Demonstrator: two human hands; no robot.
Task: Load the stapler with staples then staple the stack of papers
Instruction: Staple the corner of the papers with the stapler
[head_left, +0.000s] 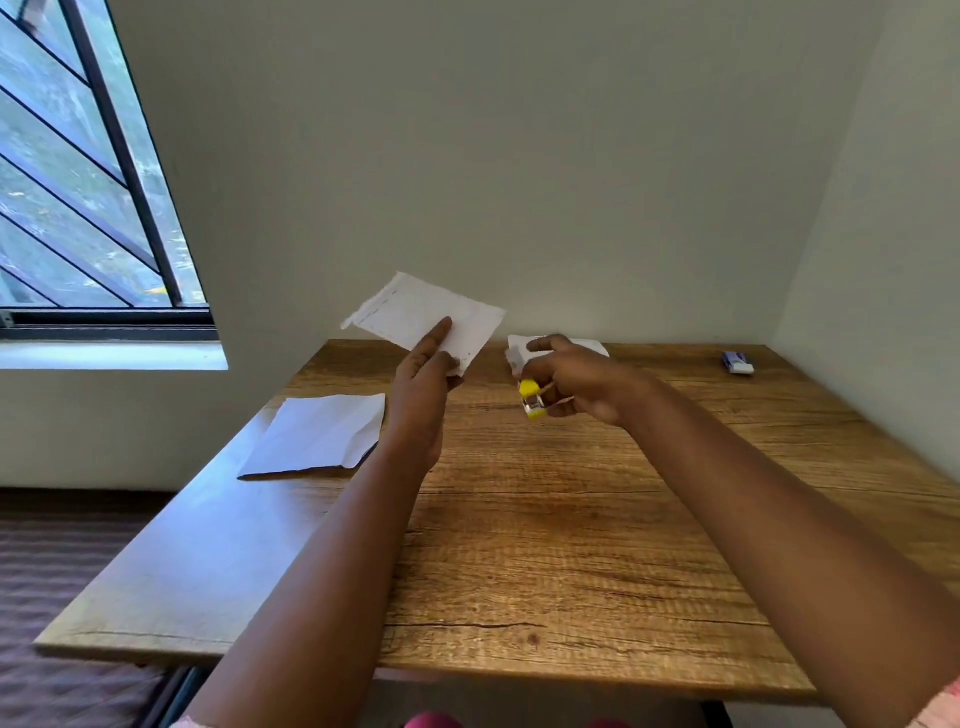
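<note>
Both forearms reach out over the wooden bench (545, 545), whose near edge runs along the bottom of the view. At about 9 o'clock from the hands, near the bench's left edge, some white sheets (319, 434) lie flat, one corner turned up. The left hand (423, 387) is raised above the bench and pinches a small stack of papers (426, 317) by its lower corner, the forefinger stretched straight along the front of the top sheet and the other fingers hidden behind it; the stack tilts up toward 11 o'clock and hangs clear of the bench, a row of small marks along its left edge. Just to the right, at 3 o'clock from that hand and apart from it, the right hand (571, 382) grips a small yellow and clear stapler (532, 399), fingers curled around it with the forefinger lifted and bent over the top; the stapler's end sticks out at the left of the fist, pointing toward the papers but not touching them. Whether the stapler's mouth is open cannot be told. Behind the right hand, at 12 o'clock, more white paper (587, 345) lies by the wall. Far off at 2 o'clock, in the back right corner, sits a small blue and white box (737, 362). A barred window (88, 171) fills the upper left.
</note>
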